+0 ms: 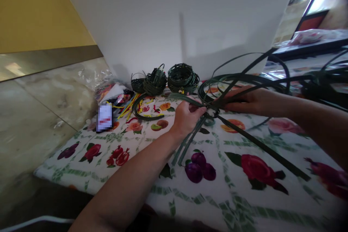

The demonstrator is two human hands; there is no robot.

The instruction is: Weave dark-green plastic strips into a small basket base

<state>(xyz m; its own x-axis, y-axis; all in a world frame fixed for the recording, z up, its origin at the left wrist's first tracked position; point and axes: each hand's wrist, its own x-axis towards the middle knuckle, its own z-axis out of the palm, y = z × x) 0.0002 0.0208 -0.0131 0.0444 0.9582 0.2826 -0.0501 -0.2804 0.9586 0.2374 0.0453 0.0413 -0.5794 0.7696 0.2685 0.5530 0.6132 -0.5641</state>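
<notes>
Several dark green weaving strips cross in a small woven knot (212, 110) above the fruit-print tablecloth (89, 166). My left hand (189, 117) grips the strips just left of the knot, and a pair of strip ends (187, 143) hangs below it toward me. My right hand (239, 101) holds the strips at the knot's right side, with long loops (244, 76) arching up behind it. One long strip (263, 146) runs down to the right across the cloth. My fingers hide part of the knot.
Several coils of green strip (182, 78) stand along the white wall, and another coil (144, 107) lies on the cloth. To the left are yellow and red strips (127, 107), a pixelated object (104, 117) and a plastic bag (95, 76). The table's left edge drops to a stone floor.
</notes>
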